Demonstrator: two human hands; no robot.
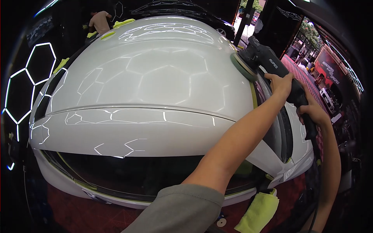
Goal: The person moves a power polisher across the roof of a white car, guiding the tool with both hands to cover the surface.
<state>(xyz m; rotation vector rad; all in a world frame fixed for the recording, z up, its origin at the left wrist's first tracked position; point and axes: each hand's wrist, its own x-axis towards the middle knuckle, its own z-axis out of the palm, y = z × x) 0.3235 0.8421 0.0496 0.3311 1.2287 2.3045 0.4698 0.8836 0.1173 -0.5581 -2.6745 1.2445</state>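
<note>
A black car polisher (pixel 269 61) marked RUPES lies across the far right edge of the white car roof (pixel 163 85). Its round green pad (pixel 243 66) is tilted and rests at the roof's edge. My left hand (pixel 280 84) is closed around the polisher's body, behind its head. Lower down, my right hand (pixel 314 112) grips the rear handle, from which a black cord hangs along my forearm. Yellow-green masking tape (pixel 254 96) runs along the roof edge next to the pad.
A yellow-green towel (pixel 258 211) hangs below the near side window (pixel 155 173). More cloths lie at the far side, one of them a towel (pixel 123 23). Another person (pixel 101 22) stands beyond the car. Hexagonal lights reflect in the paint.
</note>
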